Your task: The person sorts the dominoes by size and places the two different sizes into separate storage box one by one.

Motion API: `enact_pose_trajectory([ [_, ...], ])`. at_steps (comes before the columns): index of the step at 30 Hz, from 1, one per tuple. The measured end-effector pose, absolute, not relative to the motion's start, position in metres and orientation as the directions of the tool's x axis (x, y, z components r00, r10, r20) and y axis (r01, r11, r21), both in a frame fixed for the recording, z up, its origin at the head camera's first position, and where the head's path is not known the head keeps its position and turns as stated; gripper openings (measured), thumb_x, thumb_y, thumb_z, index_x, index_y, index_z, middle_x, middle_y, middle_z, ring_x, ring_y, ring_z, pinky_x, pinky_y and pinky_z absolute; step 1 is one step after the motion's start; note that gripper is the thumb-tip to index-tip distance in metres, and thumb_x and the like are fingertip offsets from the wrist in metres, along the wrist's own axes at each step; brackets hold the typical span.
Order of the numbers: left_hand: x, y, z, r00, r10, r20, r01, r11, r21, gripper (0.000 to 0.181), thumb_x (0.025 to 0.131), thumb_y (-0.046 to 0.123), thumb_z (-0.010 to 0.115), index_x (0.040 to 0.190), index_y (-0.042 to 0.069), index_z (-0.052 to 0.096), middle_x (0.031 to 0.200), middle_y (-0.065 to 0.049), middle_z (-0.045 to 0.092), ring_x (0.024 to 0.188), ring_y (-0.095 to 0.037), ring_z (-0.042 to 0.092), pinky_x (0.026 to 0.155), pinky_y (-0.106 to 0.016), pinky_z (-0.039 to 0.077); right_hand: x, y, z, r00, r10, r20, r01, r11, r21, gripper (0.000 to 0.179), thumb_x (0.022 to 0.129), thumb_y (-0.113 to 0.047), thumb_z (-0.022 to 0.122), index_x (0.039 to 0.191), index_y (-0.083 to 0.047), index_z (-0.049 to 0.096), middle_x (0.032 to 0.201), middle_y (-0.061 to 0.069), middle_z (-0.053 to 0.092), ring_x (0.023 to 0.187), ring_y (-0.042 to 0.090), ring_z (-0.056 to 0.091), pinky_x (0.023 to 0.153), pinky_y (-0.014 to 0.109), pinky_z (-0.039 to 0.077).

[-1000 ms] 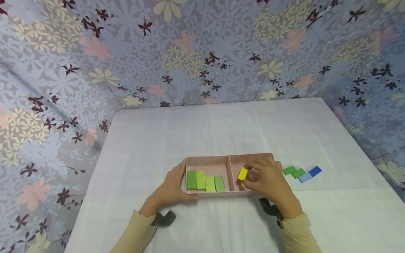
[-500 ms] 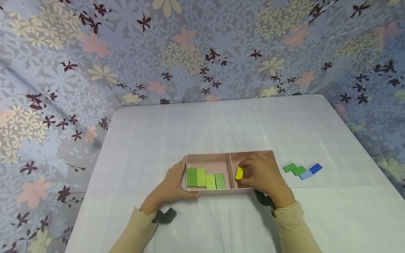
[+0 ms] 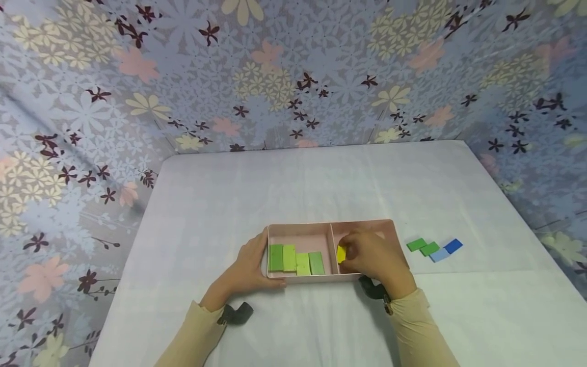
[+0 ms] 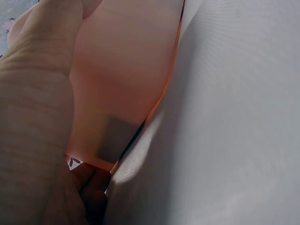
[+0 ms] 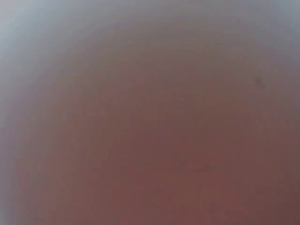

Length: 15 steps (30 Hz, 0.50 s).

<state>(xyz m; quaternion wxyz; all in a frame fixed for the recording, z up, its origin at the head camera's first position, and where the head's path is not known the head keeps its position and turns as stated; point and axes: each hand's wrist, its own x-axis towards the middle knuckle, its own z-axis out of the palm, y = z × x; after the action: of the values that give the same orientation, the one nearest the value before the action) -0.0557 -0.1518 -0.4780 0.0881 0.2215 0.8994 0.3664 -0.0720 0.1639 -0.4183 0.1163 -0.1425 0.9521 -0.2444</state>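
In the head view a pink two-compartment box (image 3: 321,279) lies on the table. My left hand (image 3: 245,265) holds its left end, thumb along the front wall. The left wrist view shows the box wall (image 4: 131,65) close up beside the hand. My right hand (image 3: 373,260) reaches into the right compartment and pinches a yellow tile (image 3: 341,254) beside the divider (image 3: 334,247). Its fingers partly cover the tile. Several green tiles (image 3: 289,258) stand side by side in the left compartment. The right wrist view is too blurred to make anything out.
Right of the box, two green tiles (image 3: 429,248), a light blue tile (image 3: 439,255) and a dark blue tile (image 3: 453,246) lie in a staggered row on the white-covered table (image 3: 284,188). Flowered cloth (image 3: 275,76) surrounds the table at the back and sides.
My right hand has moved left and the yellow tile with it, up to the divider. The left hand keeps its hold on the box.
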Motion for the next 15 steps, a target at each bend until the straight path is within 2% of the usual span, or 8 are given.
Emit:
enact_pose_trajectory([
  [6,-0.055,-0.154,-0.478,-0.89,0.456,-0.013,0.316,0.637,0.703,0.132,0.059,0.074,0.073,0.154,0.023,-0.003,0.155,0.003,0.023,0.139,-0.022,0.023,0.111,-0.052,0.017,-0.077,0.157,-0.423,-0.928,-0.335,-0.16,-0.222,0.846,-0.485,0.041,0.064,-0.023,0.083,0.101,-0.01,0.071,0.084,-0.004,0.063,0.072,0.011,0.054,0.067,0.033,0.048],
  [11,-0.056,-0.153,-0.476,-0.89,0.456,-0.019,0.309,0.633,0.71,0.13,0.059,0.073,0.073,0.153,0.029,-0.004,0.155,0.004,0.022,0.14,-0.022,0.021,0.111,-0.053,0.017,-0.078,0.153,-0.423,-0.934,-0.331,-0.138,-0.232,0.852,-0.469,0.041,0.067,-0.02,0.08,0.105,-0.009,0.07,0.097,0.0,0.064,0.079,0.014,0.056,0.074,0.036,0.049],
  [15,-0.056,-0.153,-0.476,-0.893,0.45,-0.025,0.3,0.636,0.711,0.131,0.057,0.074,0.073,0.153,0.03,-0.004,0.155,0.006,0.023,0.14,-0.02,0.021,0.112,-0.051,0.016,-0.079,0.153,-0.424,-0.93,-0.336,-0.15,-0.223,0.84,-0.494,0.039,0.07,-0.017,0.079,0.107,-0.008,0.069,0.097,0.001,0.064,0.082,0.016,0.057,0.074,0.037,0.049],
])
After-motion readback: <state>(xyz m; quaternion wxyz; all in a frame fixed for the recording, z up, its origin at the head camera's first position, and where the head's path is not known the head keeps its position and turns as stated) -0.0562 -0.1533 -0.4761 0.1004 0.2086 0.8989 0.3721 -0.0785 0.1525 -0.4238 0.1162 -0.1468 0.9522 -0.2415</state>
